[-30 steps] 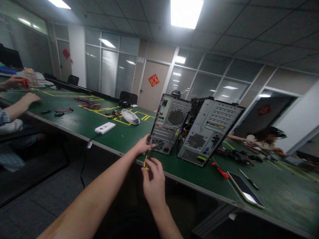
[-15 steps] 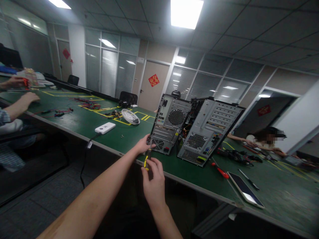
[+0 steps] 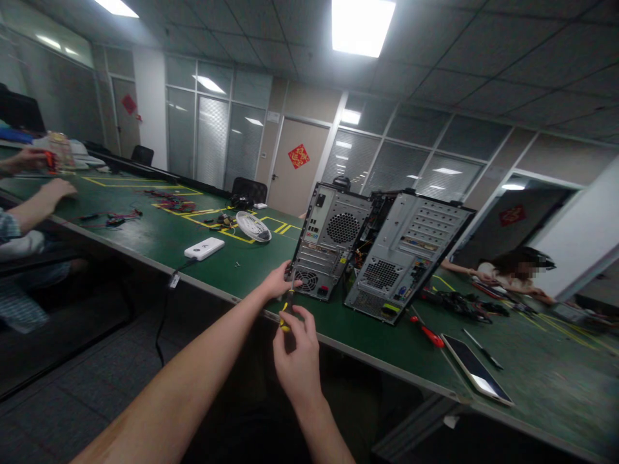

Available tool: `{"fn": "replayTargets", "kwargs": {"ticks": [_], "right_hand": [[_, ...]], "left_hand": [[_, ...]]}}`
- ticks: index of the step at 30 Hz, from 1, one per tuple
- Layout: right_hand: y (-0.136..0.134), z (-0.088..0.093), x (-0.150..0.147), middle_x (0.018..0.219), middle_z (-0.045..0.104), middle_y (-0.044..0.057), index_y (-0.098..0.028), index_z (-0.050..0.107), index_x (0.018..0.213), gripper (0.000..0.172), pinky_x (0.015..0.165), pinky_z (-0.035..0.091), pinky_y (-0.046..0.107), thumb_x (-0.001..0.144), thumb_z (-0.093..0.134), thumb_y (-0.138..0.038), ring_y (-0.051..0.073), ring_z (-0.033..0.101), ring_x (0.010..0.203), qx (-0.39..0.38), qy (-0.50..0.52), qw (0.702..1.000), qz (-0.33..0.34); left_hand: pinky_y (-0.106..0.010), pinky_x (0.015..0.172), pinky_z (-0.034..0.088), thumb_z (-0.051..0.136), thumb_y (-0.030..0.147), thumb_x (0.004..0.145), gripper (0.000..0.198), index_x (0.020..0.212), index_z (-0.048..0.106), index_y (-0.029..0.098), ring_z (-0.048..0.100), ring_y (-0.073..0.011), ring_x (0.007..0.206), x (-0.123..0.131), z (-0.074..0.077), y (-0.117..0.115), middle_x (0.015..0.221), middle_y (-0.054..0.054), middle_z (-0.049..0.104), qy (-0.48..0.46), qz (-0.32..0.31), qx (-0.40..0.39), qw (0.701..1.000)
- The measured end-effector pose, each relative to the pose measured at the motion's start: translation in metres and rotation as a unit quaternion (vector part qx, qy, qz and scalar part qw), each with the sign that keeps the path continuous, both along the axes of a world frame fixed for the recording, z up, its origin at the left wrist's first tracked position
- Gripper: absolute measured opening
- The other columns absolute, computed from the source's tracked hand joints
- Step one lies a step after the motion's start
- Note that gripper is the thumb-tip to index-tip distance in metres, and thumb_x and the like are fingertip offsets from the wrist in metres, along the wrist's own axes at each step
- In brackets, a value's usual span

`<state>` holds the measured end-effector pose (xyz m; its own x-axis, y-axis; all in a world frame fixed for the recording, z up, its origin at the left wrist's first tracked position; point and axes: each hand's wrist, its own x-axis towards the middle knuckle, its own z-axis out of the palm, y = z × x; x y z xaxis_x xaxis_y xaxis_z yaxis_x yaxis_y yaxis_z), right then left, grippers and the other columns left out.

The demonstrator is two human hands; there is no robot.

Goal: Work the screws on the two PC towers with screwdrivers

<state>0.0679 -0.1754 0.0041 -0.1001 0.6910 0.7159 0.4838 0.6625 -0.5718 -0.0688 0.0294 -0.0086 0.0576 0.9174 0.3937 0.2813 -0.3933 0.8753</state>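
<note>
My right hand [image 3: 300, 341] has its fingers closed round the yellow-and-black handle of a screwdriver [image 3: 286, 312]. The screwdriver points up and away, its metal shaft reaching the lower left corner of a computer case [image 3: 316, 248], which stands upright with its rear panel facing me. At that same corner my left hand [image 3: 276, 282] grips the case edge, its thumb beside the shaft; its other fingers are partly hidden. The screwdriver's tip is too small to make out. Close on the right stands a second computer case [image 3: 382, 277], tilted in view.
On the green table lie a white power bank [image 3: 204, 248] with a cable, a white oval cover [image 3: 253, 227], small screws [image 3: 236, 265], a red-handled tool [image 3: 430, 333], a phone [image 3: 476, 370], a pen [image 3: 483, 348] and black cables [image 3: 464, 304]. Other people sit at left and right.
My right hand's fingers have shifted slightly round the screwdriver handle, which has turned a little. The left hand and both cases stay in place.
</note>
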Motion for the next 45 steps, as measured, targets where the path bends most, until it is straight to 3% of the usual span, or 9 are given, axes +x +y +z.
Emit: {"fn": "replayTargets", "kwargs": {"ticks": [9, 45], "right_hand": [[0.0012, -0.0040, 0.0009, 0.136, 0.059, 0.014, -0.024, 0.076, 0.126, 0.035, 0.097, 0.060, 0.038, 0.100, 0.052, -0.017, 0.020, 0.071, 0.100, -0.013, -0.011, 0.999, 0.027], [0.0026, -0.0052, -0.0007, 0.132, 0.063, 0.013, -0.023, 0.074, 0.123, 0.029, 0.100, 0.058, 0.037, 0.098, 0.059, -0.019, 0.024, 0.068, 0.118, -0.026, 0.015, 1.000, 0.002]], "left_hand": [[-0.046, 0.109, 0.053, 0.089, 0.035, 0.070, 0.087, 0.146, 0.052, 0.017, 0.070, -0.0312, 0.122, -0.0003, 0.0006, 0.0001, 0.134, -0.017, 0.071, 0.001, 0.008, 0.005, 1.000], [-0.045, 0.109, 0.052, 0.087, 0.039, 0.074, 0.091, 0.152, 0.046, 0.016, 0.068, -0.0313, 0.124, -0.0016, -0.0038, 0.0043, 0.140, -0.018, 0.067, 0.013, -0.006, -0.003, 1.000]]}}
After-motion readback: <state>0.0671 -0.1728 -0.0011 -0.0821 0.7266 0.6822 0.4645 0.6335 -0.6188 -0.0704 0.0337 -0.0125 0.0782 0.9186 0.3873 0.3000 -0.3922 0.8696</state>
